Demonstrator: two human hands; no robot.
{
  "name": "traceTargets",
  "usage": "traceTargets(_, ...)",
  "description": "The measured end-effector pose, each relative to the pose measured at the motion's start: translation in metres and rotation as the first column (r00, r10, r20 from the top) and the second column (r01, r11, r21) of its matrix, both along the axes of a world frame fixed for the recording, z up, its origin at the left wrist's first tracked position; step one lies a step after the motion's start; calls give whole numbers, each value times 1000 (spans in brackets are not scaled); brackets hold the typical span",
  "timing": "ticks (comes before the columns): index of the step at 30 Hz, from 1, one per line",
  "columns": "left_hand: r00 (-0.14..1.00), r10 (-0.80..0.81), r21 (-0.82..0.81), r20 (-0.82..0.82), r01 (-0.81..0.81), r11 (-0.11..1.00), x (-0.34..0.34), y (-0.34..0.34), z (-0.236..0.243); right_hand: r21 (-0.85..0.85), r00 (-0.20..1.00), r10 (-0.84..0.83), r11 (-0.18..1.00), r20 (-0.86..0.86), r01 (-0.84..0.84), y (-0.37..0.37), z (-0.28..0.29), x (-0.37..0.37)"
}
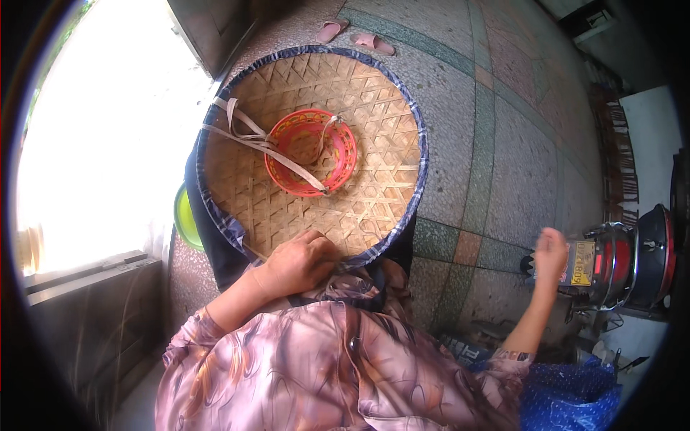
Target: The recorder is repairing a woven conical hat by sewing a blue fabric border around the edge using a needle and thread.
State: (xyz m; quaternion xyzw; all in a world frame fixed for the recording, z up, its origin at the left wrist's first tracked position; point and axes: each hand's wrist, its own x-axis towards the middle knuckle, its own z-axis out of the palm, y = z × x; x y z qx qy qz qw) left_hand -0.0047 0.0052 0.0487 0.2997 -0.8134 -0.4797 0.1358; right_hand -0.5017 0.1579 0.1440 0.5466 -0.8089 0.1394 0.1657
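A wide round woven bamboo hat [374,172] lies underside up across my lap. Blue plaid cloth [425,154] binds its rim. In its middle sits a red plastic basket [348,147], with pale fabric straps [248,138] trailing over it to the left. My left hand [303,260] is closed at the hat's near edge, knuckles up, gripping the rim; its fingertips are mostly hidden. Out to the right, away from the hat, my right hand [550,255] is raised and slightly blurred. Its fingers look pressed together, and I cannot make out anything between them.
Pink slippers [332,31] lie on the tiled floor [517,154] beyond the hat. A green basin [187,219] is at the left, near a bright doorway [93,144]. At the right stand a motorbike [614,262] with a yellow plate and some blue dotted cloth [568,395].
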Motion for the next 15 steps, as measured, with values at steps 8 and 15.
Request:
traceTargets(8,999,-19,-77,-27,17,997,18,3,13,-70,418,693,557,587,-827,-101,-34,242)
traceTargets(15,999,-53,-117,-1,52,992,29,1,40,176,364,689,330,626,-927,-132,-41,259)
